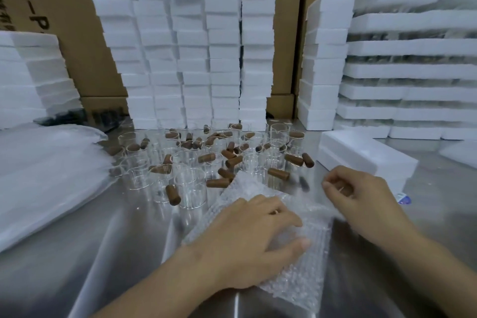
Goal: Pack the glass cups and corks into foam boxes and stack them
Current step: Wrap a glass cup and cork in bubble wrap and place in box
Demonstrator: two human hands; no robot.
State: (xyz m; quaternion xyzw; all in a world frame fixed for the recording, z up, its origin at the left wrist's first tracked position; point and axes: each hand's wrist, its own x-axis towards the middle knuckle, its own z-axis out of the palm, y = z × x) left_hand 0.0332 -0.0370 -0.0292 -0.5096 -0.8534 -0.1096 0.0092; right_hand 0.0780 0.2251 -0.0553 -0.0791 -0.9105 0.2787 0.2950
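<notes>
Nearest, the left hand (247, 237) lies palm down with fingers spread wide and fairly straight, pressing flat on a sheet of clear bubble wrap (296, 279) whose surface is pebbled with small round blisters. The wrap lies on a brushed steel table (103, 240) that shows long streaked reflections. Just right of it and a little farther, the right hand (361, 193) has its fingers curled in toward the thumb at the wrap's far right edge; whether it pinches the film cannot be told. Beyond the hands, in the middle of the table, stand the glass cups (191, 188), thin-walled clear cylinders set upright and close together. Brown corks (173, 195), short, matte, round-ended plugs, are scattered among them, some lying on the steel, some resting on the cup rims. To the right of this cluster, near the right hand, sits one closed foam box (366, 155), a white, grainy rectangular block. On the left lies a soft, translucent white bag (46, 168), rumpled. Farther back rise tall, slightly uneven stacks of foam boxes (196, 46), with a lower stack (325, 64) to their right and long flat foam trays (413, 72) at the far right. Brown cardboard cartons (64, 8) stand behind everything.
</notes>
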